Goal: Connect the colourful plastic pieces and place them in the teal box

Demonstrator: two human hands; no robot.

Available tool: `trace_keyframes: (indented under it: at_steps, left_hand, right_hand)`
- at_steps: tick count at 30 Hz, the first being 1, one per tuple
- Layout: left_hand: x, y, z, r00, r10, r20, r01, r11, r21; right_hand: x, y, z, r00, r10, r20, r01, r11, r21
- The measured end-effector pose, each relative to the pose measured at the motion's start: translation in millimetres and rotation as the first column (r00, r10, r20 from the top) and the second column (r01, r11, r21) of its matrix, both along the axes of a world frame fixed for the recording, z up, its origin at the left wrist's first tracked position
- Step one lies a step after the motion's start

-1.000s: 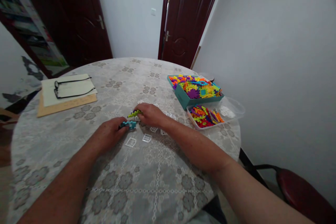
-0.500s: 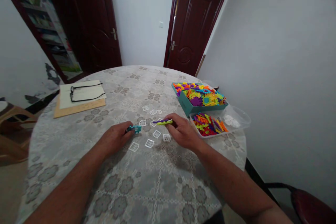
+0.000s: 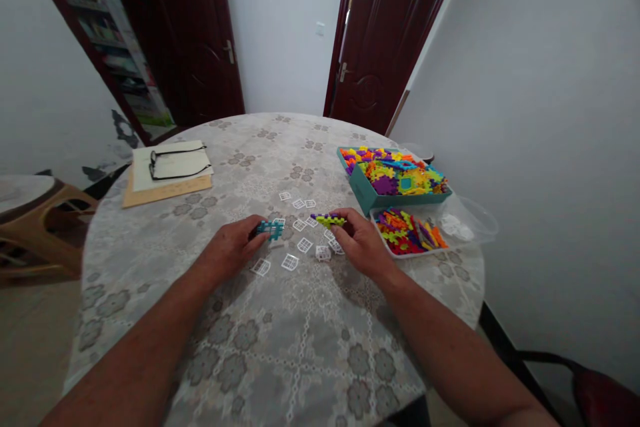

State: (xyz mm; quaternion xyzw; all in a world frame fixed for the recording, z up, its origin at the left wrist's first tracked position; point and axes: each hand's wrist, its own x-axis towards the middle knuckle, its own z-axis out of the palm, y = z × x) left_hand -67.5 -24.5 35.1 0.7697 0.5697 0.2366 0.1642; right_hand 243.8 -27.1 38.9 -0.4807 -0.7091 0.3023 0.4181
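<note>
My left hand (image 3: 237, 244) is closed on teal interlocking plastic pieces (image 3: 271, 229) with toothed edges; how many is hard to make out. Across from it, my right hand (image 3: 361, 240) pinches yellow-green and purple interlocking pieces (image 3: 330, 220) between thumb and fingers. The held pieces are apart from each other, just above the table. Beneath and between the hands lie several small white window-grid pieces (image 3: 305, 245). One white grid piece (image 3: 323, 253), near my right thumb, looks thicker, perhaps stacked.
A teal box (image 3: 373, 199) heaped with colourful toothed pieces stands at right. Before it is a clear plastic container (image 3: 410, 255) with more pieces, and a transparent lid (image 3: 483, 220). Black glasses (image 3: 180, 177) rest on papers (image 3: 143, 175) at left. A patterned cloth (image 3: 280, 347) covers the round table.
The view has tilted down and shifted slightly left. My right hand has turned its pieces so more of the yellow-green face shows. Both hands keep their hold.
</note>
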Motion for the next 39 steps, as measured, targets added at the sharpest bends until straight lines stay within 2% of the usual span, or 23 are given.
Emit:
trace_keyframes:
  at_steps: [4, 7, 10, 13, 16, 19, 22, 24, 29, 32, 36, 39]
  left_hand:
    - [1, 1, 0.2, 1.0, -0.014, 0.006, 0.014, 1.0, -0.014]
    - [1, 2, 0.0, 1.0, -0.017, 0.014, 0.018, 0.999, -0.029]
    - [1, 4, -0.7, 1.0, -0.013, 0.009, 0.013, 0.999, -0.042]
    - [0, 5, -3.3, 1.0, -0.021, -0.009, 0.02, 0.998, -0.056]
    - [0, 5, -5.7, 0.999, -0.041, -0.033, 0.038, 0.997, -0.064]
    - [1, 3, -4.9, 0.999, -0.025, -0.031, 0.023, 0.997, -0.075]
    - [2, 1, -2.4, 0.999, -0.009, -0.036, 0.006, 0.997, -0.082]
    - [3, 0, -1.8, 0.999, -0.018, -0.045, 0.016, 0.998, -0.061]
    - [3, -2, -2.0, 0.999, -0.004, -0.051, 0.0, 0.997, -0.076]
    - [4, -4, -1.1, 1.0, -0.005, -0.015, 0.004, 0.996, -0.085]
    - [8, -6, 0.2, 0.997, 0.011, 0.078, -0.001, 0.992, -0.124]
    - [13, -9, 1.9, 0.991, 0.018, 0.132, 0.003, 0.988, -0.153]
  right_hand:
    - [4, -2, 10.8, 0.994, -0.005, 0.108, -0.01, 0.991, 0.131]
    - [14, 1, 20.8, 0.976, -0.054, 0.209, -0.002, 0.966, 0.259]
    - [36, 7, 32.6, 0.942, -0.16, 0.297, 0.058, 0.944, 0.325]
    - [67, 11, 43.5, 0.885, -0.219, 0.411, 0.084, 0.944, 0.321]
    - [99, 13, 49.4, 0.783, -0.358, 0.509, 0.201, 0.919, 0.339]
    - [122, 11, 49.2, 0.608, -0.548, 0.575, 0.395, 0.837, 0.379]
    - [135, 10, 44.9, 0.455, -0.632, 0.628, 0.514, 0.762, 0.394]
    - [140, 11, 41.6, 0.419, -0.648, 0.636, 0.545, 0.74, 0.394]
    - [130, 14, 40.3, 0.501, -0.657, 0.563, 0.503, 0.751, 0.428]
    - [108, 14, 42.2, 0.621, -0.623, 0.477, 0.41, 0.776, 0.48]
    - [61, 6, 36.2, 0.829, -0.387, 0.405, 0.178, 0.868, 0.464]
    - [21, -7, 22.4, 0.927, -0.13, 0.351, -0.015, 0.923, 0.383]
